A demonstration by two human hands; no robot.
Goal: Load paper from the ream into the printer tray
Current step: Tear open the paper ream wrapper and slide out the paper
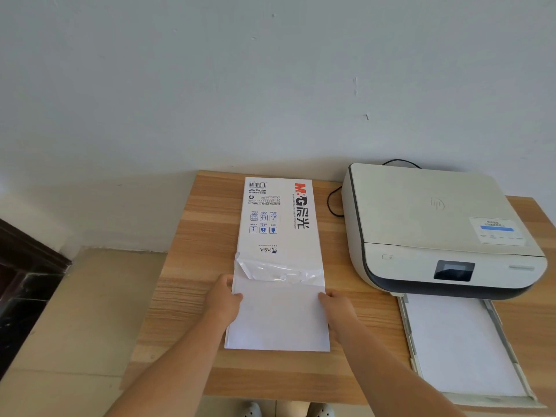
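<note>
- White paper [278, 320] sticks out of the torn near end of the ream wrapper [279, 215], which lies flat on the wooden table [192, 242], left of the printer [433, 230].
- Your left hand [224, 299] grips the left edge of the exposed sheets and your right hand [337, 308] grips the right edge; how thick a stack each holds is hidden.
- Pulled-out tray [406, 326] sits well apart to the right, overhanging the table's near edge, with white paper already lying in it.
- Risk: squeeze unevenly and the sheets may fan or buckle as they slide free.
- Risk: the torn shiny flap [276, 272] lying over the stack may snag and crease the top sheet.
- Risk: take too many sheets and, with what is already there, you may overfill the tray.
- Risk: press down on the overhanging tray and it may tip or strain.
</note>
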